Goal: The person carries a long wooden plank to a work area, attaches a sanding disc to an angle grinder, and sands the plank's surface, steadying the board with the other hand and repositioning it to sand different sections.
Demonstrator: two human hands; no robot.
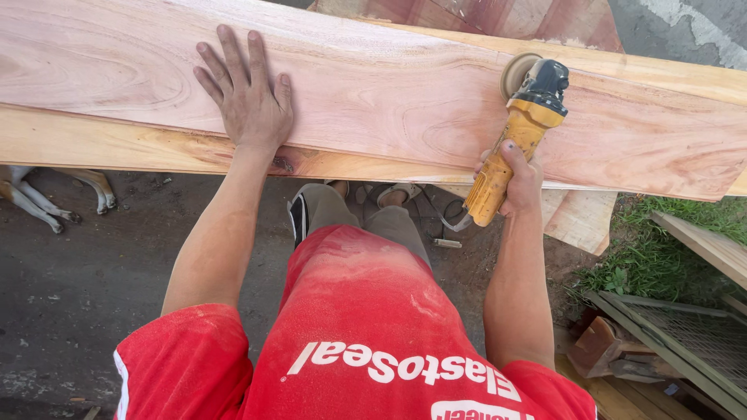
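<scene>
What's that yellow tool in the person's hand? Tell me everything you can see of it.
The tool is a handheld power sander or grinder: a yellow plastic-looking body, dusty, with a black head and a round tan disc pressed on the pinkish plank. It lies tilted, head away from the person. The right hand grips its handle; a cord trails from its rear end.

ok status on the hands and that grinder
Left hand flat on pinkish plank. Right hand grips yellow grinder, disc on plank. Nothing blocking.

The dog (pixel 47 194) at nine o'clock is cut off by the plank (pixel 117 144); only its legs are seen.
</scene>
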